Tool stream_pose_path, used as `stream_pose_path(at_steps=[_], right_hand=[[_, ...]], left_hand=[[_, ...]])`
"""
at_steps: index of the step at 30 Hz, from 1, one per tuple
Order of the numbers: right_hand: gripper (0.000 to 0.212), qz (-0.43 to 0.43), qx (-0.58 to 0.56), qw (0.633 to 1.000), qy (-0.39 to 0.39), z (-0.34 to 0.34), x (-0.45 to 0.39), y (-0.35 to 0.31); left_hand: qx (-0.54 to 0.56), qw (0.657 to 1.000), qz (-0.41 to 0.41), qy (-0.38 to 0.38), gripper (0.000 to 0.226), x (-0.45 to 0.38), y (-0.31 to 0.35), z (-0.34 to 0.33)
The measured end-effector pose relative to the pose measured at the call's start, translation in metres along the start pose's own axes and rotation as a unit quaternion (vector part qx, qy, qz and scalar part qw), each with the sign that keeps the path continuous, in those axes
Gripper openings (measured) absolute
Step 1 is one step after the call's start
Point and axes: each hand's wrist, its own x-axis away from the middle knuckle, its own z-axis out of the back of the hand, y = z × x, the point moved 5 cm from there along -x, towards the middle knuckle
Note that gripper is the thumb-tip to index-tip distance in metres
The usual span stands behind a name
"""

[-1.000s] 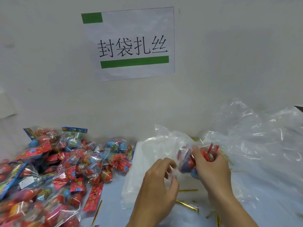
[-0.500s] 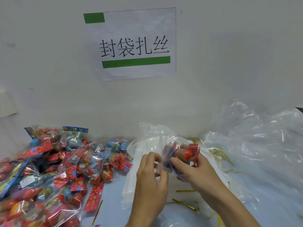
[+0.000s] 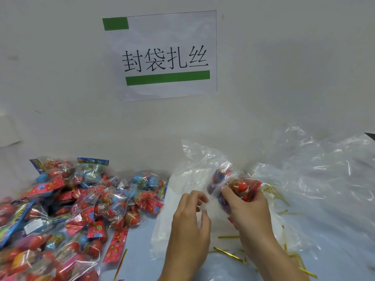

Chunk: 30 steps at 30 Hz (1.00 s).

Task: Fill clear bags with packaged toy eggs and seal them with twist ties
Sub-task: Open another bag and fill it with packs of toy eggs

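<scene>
Your right hand (image 3: 250,207) grips the clear egg-filled bag (image 3: 233,185) to steady it; left hand (image 3: 190,218) pinches its neck beside, ready for tying.

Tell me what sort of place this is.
Probably a small packing workstation, not a home. A printed sign taped to the wall reads "封袋扎丝", bag sealing with twist ties. A heap of packaged toy eggs covers the table's left, and gold twist ties lie scattered beside a stack of clear bags.

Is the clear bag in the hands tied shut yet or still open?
Not tied: no twist tie shows on the clear bag; the right hand grips its eggs, the left hand pinches its plastic. Gold twist ties lie loose.
</scene>
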Motion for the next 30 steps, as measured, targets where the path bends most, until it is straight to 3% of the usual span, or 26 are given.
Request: stream_pose_path(at_steps=[3, 6, 10, 12, 14, 16, 19, 21, 24, 25, 27, 30], right_hand=[[0.024, 0.005, 0.007, 1.000, -0.010, -0.002, 0.001, 0.000], [0.020, 0.009, 0.014, 0.999, 0.033, 0.003, -0.001, 0.005], [0.012, -0.010, 0.004, 0.998, 0.055, 0.005, 0.000, 0.011], [0.010, -0.018, 0.001, 0.998, 0.059, 0.008, -0.002, 0.010], [0.010, -0.038, -0.029, 0.997, 0.068, 0.014, -0.005, 0.008], [0.015, -0.068, -0.072, 0.993, 0.066, 0.019, -0.008, 0.007], [0.009, -0.113, -0.150, 0.982, 0.003, 0.015, -0.006, 0.002], [0.008, -0.142, -0.179, 0.972, -0.053, 0.006, -0.003, 0.000], [0.018, -0.189, -0.200, 0.951, -0.141, -0.008, 0.006, -0.001], [0.019, -0.202, -0.198, 0.944, -0.169, -0.012, 0.009, -0.001], [0.015, -0.221, -0.184, 0.937, -0.198, -0.017, 0.014, 0.001], [0.021, -0.228, -0.180, 0.938, -0.189, -0.019, 0.013, 0.005]], left_hand=[[-0.026, 0.999, 0.015, 0.022, 0.033, 0.000, -0.004, 0.005], [-0.034, 0.999, 0.023, 0.006, 0.034, -0.001, -0.005, 0.005], [0.043, 0.997, -0.018, -0.065, 0.020, 0.000, 0.010, 0.000], [0.073, 0.995, -0.036, -0.064, 0.017, 0.001, 0.015, 0.004], [0.113, 0.993, -0.032, -0.013, 0.028, 0.002, 0.016, 0.012], [0.132, 0.987, -0.024, 0.088, 0.030, 0.002, 0.015, 0.024], [0.091, 0.971, 0.036, 0.220, 0.035, 0.001, 0.002, 0.040], [0.104, 0.974, 0.113, 0.165, 0.036, -0.002, -0.011, 0.036], [0.240, 0.958, 0.154, -0.017, 0.035, -0.002, -0.009, 0.016], [0.270, 0.952, 0.140, -0.030, 0.042, -0.002, -0.007, 0.013], [0.263, 0.959, 0.106, 0.018, 0.036, -0.004, -0.006, 0.018], [0.223, 0.967, 0.100, 0.068, 0.029, -0.005, -0.009, 0.025]])
